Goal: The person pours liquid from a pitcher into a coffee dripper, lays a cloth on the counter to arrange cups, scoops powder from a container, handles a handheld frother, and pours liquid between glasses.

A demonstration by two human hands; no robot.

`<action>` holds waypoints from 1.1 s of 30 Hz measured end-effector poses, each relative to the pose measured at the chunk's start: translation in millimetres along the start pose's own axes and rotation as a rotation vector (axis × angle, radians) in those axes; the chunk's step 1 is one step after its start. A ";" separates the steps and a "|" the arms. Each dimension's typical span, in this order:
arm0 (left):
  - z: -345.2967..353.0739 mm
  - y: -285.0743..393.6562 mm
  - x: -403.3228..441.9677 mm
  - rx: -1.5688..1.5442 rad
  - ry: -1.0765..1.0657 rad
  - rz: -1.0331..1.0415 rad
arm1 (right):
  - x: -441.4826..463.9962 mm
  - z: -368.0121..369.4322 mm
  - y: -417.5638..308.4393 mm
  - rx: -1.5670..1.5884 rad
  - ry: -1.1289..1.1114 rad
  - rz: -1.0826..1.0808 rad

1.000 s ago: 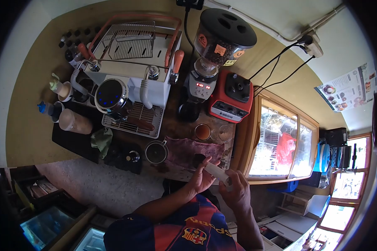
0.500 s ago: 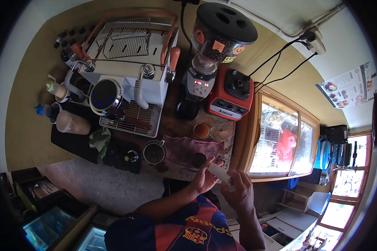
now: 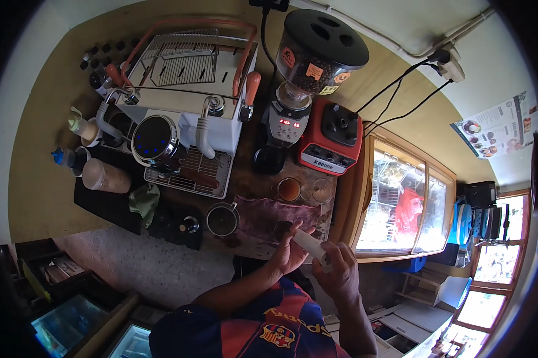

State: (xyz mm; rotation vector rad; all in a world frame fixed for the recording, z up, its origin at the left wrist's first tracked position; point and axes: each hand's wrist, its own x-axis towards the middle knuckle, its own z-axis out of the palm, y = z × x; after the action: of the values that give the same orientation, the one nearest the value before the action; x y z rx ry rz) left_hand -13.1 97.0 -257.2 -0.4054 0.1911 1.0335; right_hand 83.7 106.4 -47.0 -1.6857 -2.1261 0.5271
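Note:
A pale, translucent cylindrical container (image 3: 309, 243) is tilted between my two hands, above the counter's front edge. My right hand (image 3: 339, 271) has its fingers wrapped round the lower end. With its palm partly showing, my left hand (image 3: 288, 255) holds the upper end between thumb and fingers. I cannot make out what the container holds. Just past my left fingertips, a small dark round thing (image 3: 283, 230) sits on a reddish-purple cloth (image 3: 260, 213). A metal pitcher (image 3: 222, 219) with a handle stands left of the cloth.
Behind stand an espresso machine (image 3: 188, 113), a coffee grinder (image 3: 290, 119) with beans in its hopper, and a red blender base (image 3: 331, 140). A glass of reddish-brown liquid (image 3: 289, 190) and another glass (image 3: 321, 191) are near the cloth. A tamper (image 3: 189, 225) and green cloth (image 3: 144, 204) lie left.
Both hands keep their hold on the container, which has shifted very slightly left. The view has moved a little, so the counter things appear slightly lower.

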 end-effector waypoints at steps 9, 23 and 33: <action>1.7 -4.8 5.5 0.006 -0.014 -0.042 | -1.0 -2.7 2.9 -0.042 -0.001 0.005; -5.7 -14.9 -7.6 -0.022 0.021 -0.082 | -1.6 -5.2 0.8 -0.045 -0.043 0.016; -12.3 -0.5 -19.2 0.022 0.030 -0.026 | -2.8 4.5 -1.3 0.025 -0.033 -0.016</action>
State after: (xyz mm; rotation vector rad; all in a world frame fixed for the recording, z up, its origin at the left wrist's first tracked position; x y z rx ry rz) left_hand -21.8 76.5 -261.7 -0.4030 0.2230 0.9994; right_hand 81.0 103.2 -50.3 -1.6565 -2.1451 0.5790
